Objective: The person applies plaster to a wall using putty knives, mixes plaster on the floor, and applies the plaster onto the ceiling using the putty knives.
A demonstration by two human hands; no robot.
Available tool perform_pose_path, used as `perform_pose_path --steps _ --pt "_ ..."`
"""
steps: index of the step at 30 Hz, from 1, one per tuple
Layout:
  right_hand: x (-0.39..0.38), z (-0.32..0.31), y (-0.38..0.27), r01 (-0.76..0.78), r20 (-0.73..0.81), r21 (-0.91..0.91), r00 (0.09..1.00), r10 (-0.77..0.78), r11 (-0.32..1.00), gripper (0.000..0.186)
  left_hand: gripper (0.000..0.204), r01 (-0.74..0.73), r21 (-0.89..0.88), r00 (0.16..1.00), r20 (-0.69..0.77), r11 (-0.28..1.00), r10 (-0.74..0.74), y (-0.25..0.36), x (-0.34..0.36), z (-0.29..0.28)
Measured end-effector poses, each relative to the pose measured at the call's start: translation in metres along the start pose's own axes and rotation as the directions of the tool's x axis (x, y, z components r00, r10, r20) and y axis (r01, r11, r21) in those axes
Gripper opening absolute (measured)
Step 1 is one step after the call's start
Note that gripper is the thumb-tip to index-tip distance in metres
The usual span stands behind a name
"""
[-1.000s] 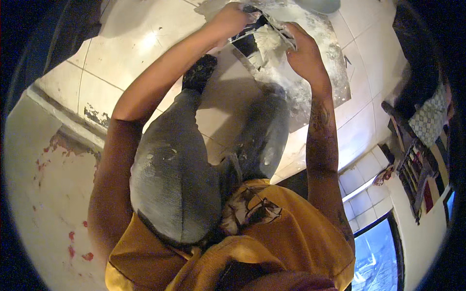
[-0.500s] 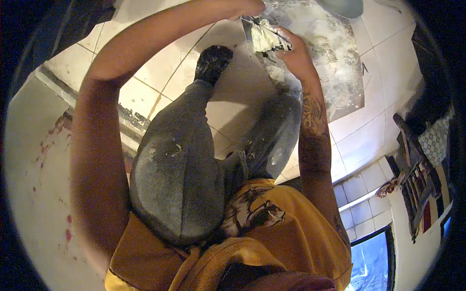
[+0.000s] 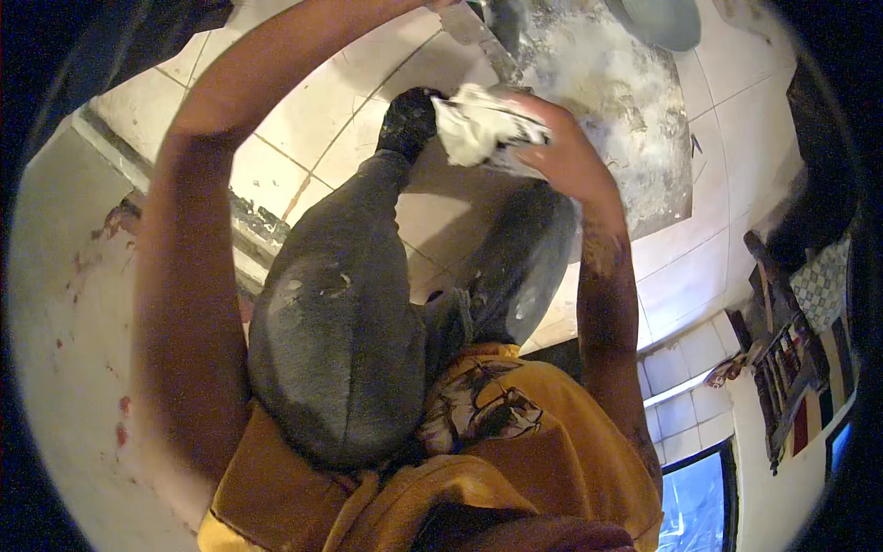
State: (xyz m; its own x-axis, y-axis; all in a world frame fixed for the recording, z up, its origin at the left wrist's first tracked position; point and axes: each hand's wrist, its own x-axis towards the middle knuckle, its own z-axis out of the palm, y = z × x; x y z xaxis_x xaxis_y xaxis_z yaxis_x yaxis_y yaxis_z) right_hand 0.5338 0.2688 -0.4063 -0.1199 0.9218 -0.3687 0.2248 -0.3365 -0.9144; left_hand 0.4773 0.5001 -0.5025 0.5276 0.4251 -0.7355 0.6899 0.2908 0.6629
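My right hand point(image 3: 568, 152) is closed round a crumpled white cloth point(image 3: 474, 129) with dark marks. It holds the cloth above the floor, just right of my sock-covered foot point(image 3: 409, 121). My left arm point(image 3: 267, 78) curves up from the left to the top of the picture. There my left hand point(image 3: 443, 3) is almost wholly cut off, so its fingers do not show. Right of it stands a dark upright object point(image 3: 502, 23), whose kind I cannot make out.
A worn board point(image 3: 635, 129) smeared with white lies on the tiled floor point(image 3: 354, 138). A grey-green rounded container point(image 3: 670, 20) is at its far side. My bent knee point(image 3: 322, 304) fills the middle left. At the right lies a wooden frame-like object point(image 3: 782, 368).
My right hand has drawn the cloth nearer and left, away from the board, toward my foot. My left hand has moved up and left, mostly out of the picture.
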Motion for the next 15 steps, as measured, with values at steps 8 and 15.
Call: perform_pose_path --steps 8,15 --pt "-0.077 -0.057 0.02 0.237 -0.884 0.082 0.466 -0.039 0.968 0.057 0.029 -0.328 -0.507 0.944 -0.142 0.797 0.298 0.009 -0.101 0.014" --pt "-0.01 -0.04 0.004 0.259 -0.837 -0.316 0.376 -0.397 0.913 0.049 0.034 -0.451 -0.791 0.871 -0.29 0.414 0.396 0.023 -0.141 0.054"
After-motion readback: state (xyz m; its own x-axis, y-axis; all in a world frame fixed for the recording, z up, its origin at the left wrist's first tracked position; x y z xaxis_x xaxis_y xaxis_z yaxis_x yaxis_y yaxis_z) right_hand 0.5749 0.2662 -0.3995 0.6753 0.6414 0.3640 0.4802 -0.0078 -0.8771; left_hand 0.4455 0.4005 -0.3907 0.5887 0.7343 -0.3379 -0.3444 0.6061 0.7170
